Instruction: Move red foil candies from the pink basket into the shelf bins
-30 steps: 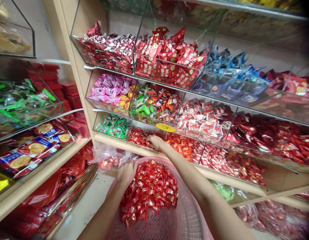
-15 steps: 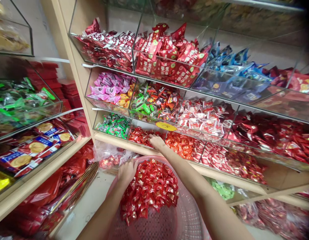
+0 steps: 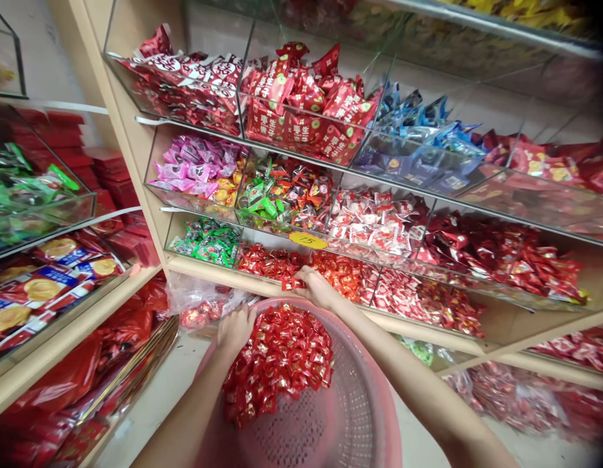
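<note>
Pinching candy [image 3: 292, 282] at shelf [image 3: 218, 273] edge

Clamped on red candy with right hand's [image 3: 317, 288] fingers; hooked over basket [image 3: 385, 396] rim with left hand [image 3: 237, 329]. Inside basket, a bigger pile [image 3: 286, 357]. Could drop pieces between shelf and basket if pinched loosely, or tip basket by leaning.

A yellow tag [image 3: 308, 240] on the front edge of the middle shelf bears dark figures that look like 15, perhaps with a point between. On the shelf above, red packets [image 3: 306, 127] show white Chinese characters, 生 among them; red-and-white packets [image 3: 184, 75] at its left end carry what looks like 囍. Print on the biscuit packs [image 3: 43, 288] and red-wrapped candies [image 3: 291, 348] is illegible.
</note>
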`<state>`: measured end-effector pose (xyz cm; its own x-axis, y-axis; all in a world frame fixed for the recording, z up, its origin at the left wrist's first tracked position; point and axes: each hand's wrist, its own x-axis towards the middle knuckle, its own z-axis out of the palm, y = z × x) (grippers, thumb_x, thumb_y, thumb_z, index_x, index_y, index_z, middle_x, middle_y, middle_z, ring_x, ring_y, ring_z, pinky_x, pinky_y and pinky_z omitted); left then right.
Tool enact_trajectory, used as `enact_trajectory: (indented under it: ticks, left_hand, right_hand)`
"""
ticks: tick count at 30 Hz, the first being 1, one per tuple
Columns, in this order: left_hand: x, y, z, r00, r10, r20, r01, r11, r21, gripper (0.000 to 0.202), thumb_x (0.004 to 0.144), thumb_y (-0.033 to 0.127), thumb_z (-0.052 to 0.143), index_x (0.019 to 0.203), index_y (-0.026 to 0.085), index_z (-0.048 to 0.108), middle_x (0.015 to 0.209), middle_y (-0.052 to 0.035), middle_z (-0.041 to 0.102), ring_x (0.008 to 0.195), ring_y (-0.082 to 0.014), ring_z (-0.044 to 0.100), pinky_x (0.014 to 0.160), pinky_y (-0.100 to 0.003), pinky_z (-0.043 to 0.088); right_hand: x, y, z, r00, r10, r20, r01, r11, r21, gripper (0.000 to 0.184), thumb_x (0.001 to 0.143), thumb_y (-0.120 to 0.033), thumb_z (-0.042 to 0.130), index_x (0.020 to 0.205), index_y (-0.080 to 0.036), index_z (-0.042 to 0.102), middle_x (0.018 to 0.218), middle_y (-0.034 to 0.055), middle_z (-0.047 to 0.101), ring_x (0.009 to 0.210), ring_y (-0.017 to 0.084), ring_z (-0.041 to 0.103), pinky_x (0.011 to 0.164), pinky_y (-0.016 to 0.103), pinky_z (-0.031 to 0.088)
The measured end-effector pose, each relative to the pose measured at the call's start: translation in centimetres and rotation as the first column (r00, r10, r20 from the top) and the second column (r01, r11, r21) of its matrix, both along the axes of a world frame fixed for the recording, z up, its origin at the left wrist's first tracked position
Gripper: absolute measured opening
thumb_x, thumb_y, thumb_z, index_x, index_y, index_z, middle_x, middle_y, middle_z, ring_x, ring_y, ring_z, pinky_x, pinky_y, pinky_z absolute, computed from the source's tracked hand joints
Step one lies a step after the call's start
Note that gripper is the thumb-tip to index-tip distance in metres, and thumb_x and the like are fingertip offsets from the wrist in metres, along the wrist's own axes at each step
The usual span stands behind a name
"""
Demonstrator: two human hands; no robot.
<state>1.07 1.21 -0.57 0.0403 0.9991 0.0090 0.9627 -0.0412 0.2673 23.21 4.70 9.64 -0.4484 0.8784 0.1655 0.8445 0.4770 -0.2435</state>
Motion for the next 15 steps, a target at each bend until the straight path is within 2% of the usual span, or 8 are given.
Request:
enact_trajectory:
  ticks: [3, 8, 11, 15]
  left_hand:
    - [0.0, 0.0, 0.1, 1.0, -0.01, 0.007, 0.01, 1.0, 0.002, 0.055, 0.088, 0.049, 0.015, 0.101, 0.017, 0.058, 0.091, -0.0114, 0.068, 0.08, -0.0241, 0.064, 0.069, -0.034, 0.045]
    - [0.0, 0.0, 0.0, 1.0, -0.008, 0.008, 0.008, 1.0, 0.008, 0.056, 0.088, 0.049, 0.015, 0.102, 0.018, 0.058, 0.09, -0.0111, 0.068, 0.079, -0.025, 0.064, 0.07, -0.035, 0.045]
    - [0.0, 0.1, -0.1, 1.0, -0.016, 0.003, 0.016, 1.0, 0.018, 0.055, 0.088, 0.049, 0.015, 0.102, 0.017, 0.058, 0.089, -0.011, 0.068, 0.079, -0.0251, 0.064, 0.069, -0.035, 0.045]
    - [0.0, 0.1, -0.3, 1.0, -0.021, 0.001, 0.021, 0.999, 0.024, 0.056, 0.088, 0.049, 0.014, 0.104, 0.017, 0.057, 0.087, -0.0115, 0.068, 0.078, -0.0252, 0.065, 0.068, -0.035, 0.046]
  right_hand:
    - [2.2, -2.2, -1.2, 0.998, -0.054, -0.042, 0.051, 0.997, -0.06, 0.009, 0.074, -0.023, 0.06, 0.073, -0.015, 0.057, 0.076, 0.0017, 0.052, 0.07, 0.012, 0.046, 0.063, 0.021, 0.033]
    - [5.4, -4.8, -3.7, 0.961, -0.274, 0.041, 0.278, 0.951, -0.136, 0.011, 0.073, -0.022, 0.055, 0.065, -0.014, 0.057, 0.063, 0.0003, 0.052, 0.058, 0.01, 0.041, 0.056, 0.02, 0.028]
    - [6.2, -6.2, -5.0, 0.914, -0.389, 0.113, 0.402, 0.904, -0.148, 0.01, 0.072, -0.021, 0.055, 0.066, -0.014, 0.058, 0.064, 0.0013, 0.054, 0.057, 0.01, 0.041, 0.054, 0.021, 0.027]
    - [5.6, -7.2, -5.8, 0.894, -0.412, 0.174, 0.438, 0.885, -0.156, 0.007, 0.072, -0.019, 0.055, 0.073, -0.013, 0.058, 0.076, 0.0053, 0.058, 0.067, 0.012, 0.047, 0.06, 0.021, 0.03]
